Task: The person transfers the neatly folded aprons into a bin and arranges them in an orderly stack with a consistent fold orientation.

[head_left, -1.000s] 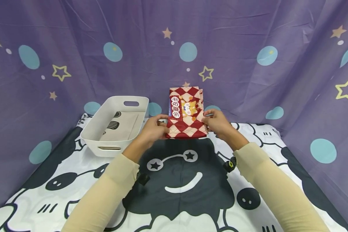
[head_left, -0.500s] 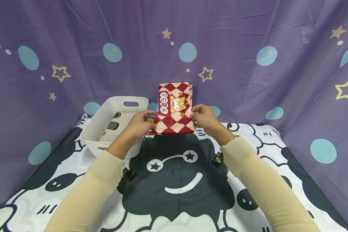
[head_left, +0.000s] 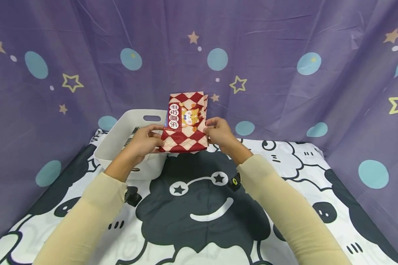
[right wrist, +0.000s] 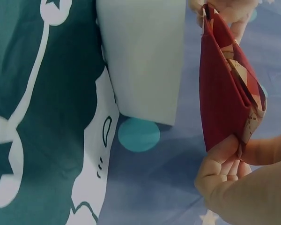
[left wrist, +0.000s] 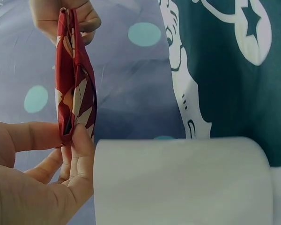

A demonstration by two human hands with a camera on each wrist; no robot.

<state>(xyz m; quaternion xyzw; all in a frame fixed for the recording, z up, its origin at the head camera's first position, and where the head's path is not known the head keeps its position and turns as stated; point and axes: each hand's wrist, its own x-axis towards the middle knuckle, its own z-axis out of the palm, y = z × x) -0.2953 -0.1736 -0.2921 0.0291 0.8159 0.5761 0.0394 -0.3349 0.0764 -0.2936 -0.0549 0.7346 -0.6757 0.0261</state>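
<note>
A folded red-and-cream checkered cloth [head_left: 185, 138], printed with a cartoon animal and white characters, is held up tilted between both hands. My left hand [head_left: 143, 141] pinches its left edge, thumb and fingers on either side, as the left wrist view shows. On the opposite edge, my right hand [head_left: 223, 135] pinches the cloth in the same way. Seen edge-on in the right wrist view, the cloth [right wrist: 222, 89] has several layers with a gap between them. A white plastic basket [head_left: 114, 141] stands behind my left hand, and the cloth's left edge overlaps its right side.
Inside the basket lies something with black stripes, mostly hidden by my left hand. A black-and-white cartoon sheet [head_left: 205, 198] covers the surface below. Behind it hangs a purple curtain [head_left: 268, 99] with stars and blue spots.
Both hands have carried the checkered cloth leftward and slightly up, from right of the basket to over its right side. The basket has stayed in place.
</note>
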